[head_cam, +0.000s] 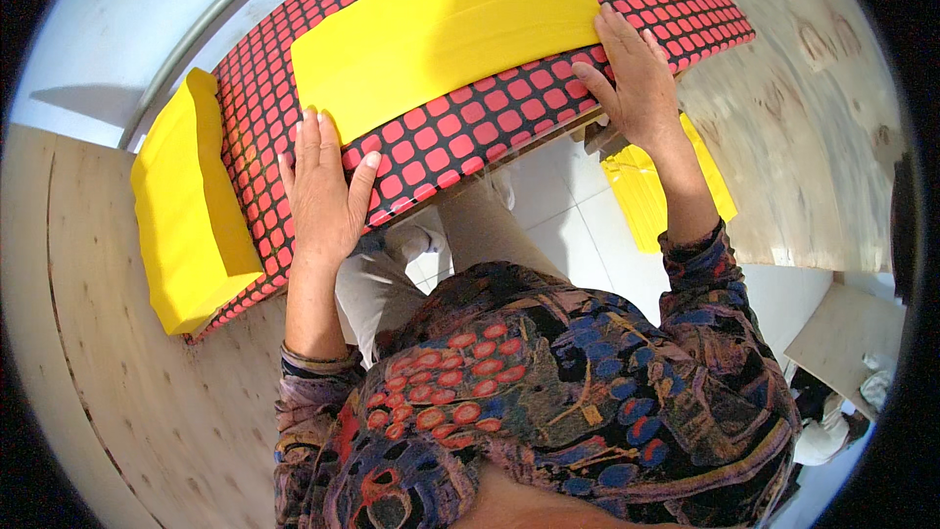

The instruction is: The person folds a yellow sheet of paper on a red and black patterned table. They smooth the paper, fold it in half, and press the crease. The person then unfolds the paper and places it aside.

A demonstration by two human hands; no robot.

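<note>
A folded piece of yellow fabric (440, 37) lies flat on a padded board covered in red-and-black checked cloth (470, 117). My left hand (323, 184) rests at the fabric's near left corner, fingertips touching its edge and thumb spread over the checked cloth. At the right end of the same piece, my right hand (635, 81) touches the edge with its fingertips, the thumb apart. Neither hand grips anything. On the board's left end sits a thick stack of folded yellow fabric (187, 213).
More folded yellow fabric (639, 191) is lower down on the right, below my right forearm. Wooden panels (793, 88) flank the board on the right and wooden boards (117, 257) on the left. A grey pipe or cable (194, 37) curves behind. White floor tiles (580, 228) show below.
</note>
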